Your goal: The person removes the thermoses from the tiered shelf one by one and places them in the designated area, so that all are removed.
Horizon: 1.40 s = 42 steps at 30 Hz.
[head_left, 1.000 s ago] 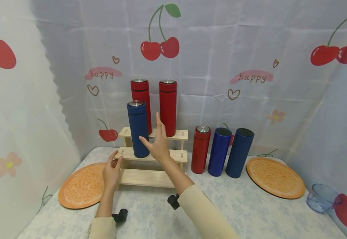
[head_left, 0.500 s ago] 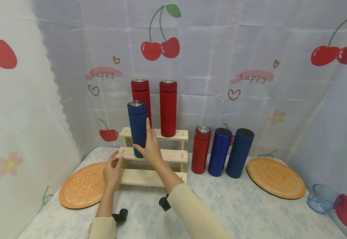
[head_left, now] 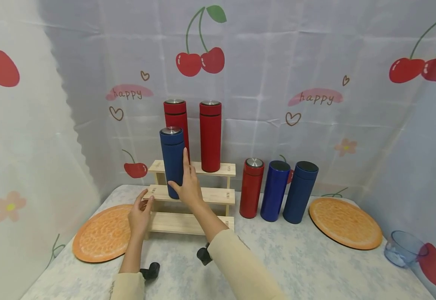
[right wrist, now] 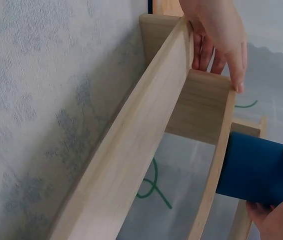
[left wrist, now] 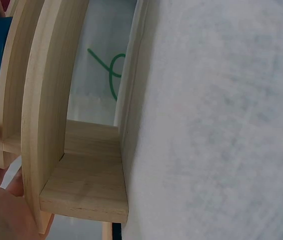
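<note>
A three-step wooden display stand [head_left: 191, 223] stands on the table. On the left of its middle step a matte blue thermos [head_left: 172, 160] with a silver lid is upright. My right hand [head_left: 190, 189] holds this thermos low on its right side, thumb across the front; the right wrist view shows thumb and fingers on either side of its blue body [right wrist: 254, 170]. My left hand [head_left: 139, 216] grips the left end of the middle step, thumb at the front edge. Two red thermoses, one at left [head_left: 174, 114] and one at right [head_left: 211, 137], stand on the top step.
To the right on the table stand a red thermos [head_left: 251, 189], a glossy blue thermos [head_left: 275, 191] and a matte blue one [head_left: 300, 193]. Round orange mats lie at left [head_left: 101, 235] and right [head_left: 345, 223]. A clear blue cup [head_left: 403, 250] stands far right.
My right hand has moved left from beside the blue thermos onto its lower side and then stayed there. The left hand and the thermoses have kept their places.
</note>
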Each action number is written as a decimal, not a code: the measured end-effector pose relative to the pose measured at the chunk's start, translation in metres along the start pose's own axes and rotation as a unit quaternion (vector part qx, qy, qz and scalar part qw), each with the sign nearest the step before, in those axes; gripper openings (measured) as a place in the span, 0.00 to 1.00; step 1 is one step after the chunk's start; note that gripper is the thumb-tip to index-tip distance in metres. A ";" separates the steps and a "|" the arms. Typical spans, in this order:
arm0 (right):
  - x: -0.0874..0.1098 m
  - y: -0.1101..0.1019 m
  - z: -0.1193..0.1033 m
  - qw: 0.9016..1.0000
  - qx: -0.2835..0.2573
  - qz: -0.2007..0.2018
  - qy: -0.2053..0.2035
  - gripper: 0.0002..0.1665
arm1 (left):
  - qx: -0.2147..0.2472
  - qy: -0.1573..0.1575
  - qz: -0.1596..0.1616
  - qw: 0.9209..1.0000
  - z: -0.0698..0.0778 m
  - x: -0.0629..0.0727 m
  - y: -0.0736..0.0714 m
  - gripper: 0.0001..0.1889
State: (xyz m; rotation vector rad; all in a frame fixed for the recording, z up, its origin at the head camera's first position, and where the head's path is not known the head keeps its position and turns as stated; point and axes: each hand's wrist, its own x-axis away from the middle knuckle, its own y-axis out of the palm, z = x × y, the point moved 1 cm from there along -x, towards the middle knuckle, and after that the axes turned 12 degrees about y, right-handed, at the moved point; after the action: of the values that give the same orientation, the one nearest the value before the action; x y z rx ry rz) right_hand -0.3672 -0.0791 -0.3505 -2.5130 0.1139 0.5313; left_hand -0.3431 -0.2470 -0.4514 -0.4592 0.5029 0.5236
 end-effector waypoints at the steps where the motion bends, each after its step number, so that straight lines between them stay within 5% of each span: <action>1: 0.002 -0.001 0.001 1.000 0.000 0.006 -0.002 0.66 | -0.002 0.001 0.001 1.000 0.000 0.000 0.000 0.26; 13: 0.035 -0.034 0.019 0.996 -0.024 0.058 -0.066 0.65 | 0.000 -0.004 0.004 1.000 0.001 0.001 0.001 0.26; 28: 0.077 -0.143 0.086 0.985 -0.033 0.115 -0.124 0.68 | 0.008 -0.002 0.007 1.000 -0.006 0.002 0.003 0.26; 42: 0.126 -0.260 0.162 0.985 0.020 0.171 -0.021 0.73 | -0.011 0.011 0.007 1.000 -0.005 0.002 0.001 0.26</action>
State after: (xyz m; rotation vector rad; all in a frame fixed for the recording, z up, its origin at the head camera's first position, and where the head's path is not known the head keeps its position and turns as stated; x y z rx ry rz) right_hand -0.2584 0.2309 -0.3905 -2.4516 0.5413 0.7082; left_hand -0.3437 -0.2479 -0.4566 -0.4832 0.5215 0.5395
